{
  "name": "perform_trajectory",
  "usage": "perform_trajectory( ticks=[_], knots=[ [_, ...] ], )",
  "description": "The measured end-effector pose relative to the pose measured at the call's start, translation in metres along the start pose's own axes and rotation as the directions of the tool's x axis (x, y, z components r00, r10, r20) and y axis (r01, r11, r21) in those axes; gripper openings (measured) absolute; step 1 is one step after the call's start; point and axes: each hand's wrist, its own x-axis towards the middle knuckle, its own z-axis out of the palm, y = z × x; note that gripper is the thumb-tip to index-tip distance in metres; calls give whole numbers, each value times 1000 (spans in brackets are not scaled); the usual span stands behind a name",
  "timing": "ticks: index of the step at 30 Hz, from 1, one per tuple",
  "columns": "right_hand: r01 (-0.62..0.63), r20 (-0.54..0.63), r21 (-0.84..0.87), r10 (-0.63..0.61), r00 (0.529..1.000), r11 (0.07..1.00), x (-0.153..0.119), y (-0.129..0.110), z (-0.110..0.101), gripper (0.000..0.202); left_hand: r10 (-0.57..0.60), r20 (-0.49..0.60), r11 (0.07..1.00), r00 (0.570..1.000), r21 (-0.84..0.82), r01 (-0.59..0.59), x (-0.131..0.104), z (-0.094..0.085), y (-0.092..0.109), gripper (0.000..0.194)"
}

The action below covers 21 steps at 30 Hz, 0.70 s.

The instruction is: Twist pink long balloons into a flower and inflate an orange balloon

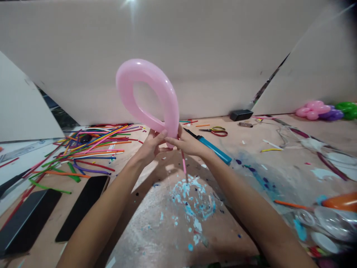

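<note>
A long pink balloon (170,95), bent round into a loop, stands up above the table between my two hands. My left hand (157,143) is closed on its lower left end. On the other side my right hand (185,141) grips the lower right part, where the balloon's two ends come together. From under the hands a thin uninflated pink tail (183,163) hangs down towards the table. The fingers partly hide the spot where the ends meet. Just beyond my right forearm lies a blue hand pump (214,149).
Many uninflated balloons (103,149) lie heaped on the left, near two dark phone-like slabs (83,208). Scissors (216,131) and a black box (241,114) are at the back. Blue paint flecks (195,201) mark the table. Clear plastic cups (329,219) and an orange balloon (341,201) sit at right.
</note>
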Motion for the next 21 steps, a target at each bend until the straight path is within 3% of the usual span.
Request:
perform_trajectory(
  ticks=[3, 6, 11, 14, 17, 18, 19, 21],
  knots=[
    [43, -5, -262, -46, 999, 964, -5, -9, 12, 57, 140, -139, 987, 980, 101, -127, 3, 4, -8, 67],
    [29, -8, -341, -33, 999, 940, -8, -17, 18, 59, 216, -227, 968, 950, 174, -179, 8, 3, -16, 64],
    [91, 46, -163, -84, 995, 982, -3, -9, 13, 71, 168, -204, 976, 965, 172, -134, 9, 0, -18, 61],
    [23, 44, -18, -22, 999, 1000, 0, 0, 11, 62, 215, -178, 961, 960, 211, -176, 9, 1, -18, 70],
    [-62, 23, 213, 58, 998, 975, 2, 4, 10, 49, 261, -201, 946, 944, 247, -209, 14, -9, -16, 54],
    [-83, -2, 309, 88, 996, 947, 3, 5, 9, 44, 274, -270, 941, 923, 273, -199, 17, -17, -14, 47],
    [-99, -36, 407, 124, 992, 908, 4, 5, 7, 40, 292, -392, 934, 873, 313, -172, 20, -28, -11, 42],
    [-80, -135, 578, 191, 972, 812, 7, 6, 3, 36, 370, -587, 906, 721, 399, -140, 24, -53, -4, 50]
  ],
)
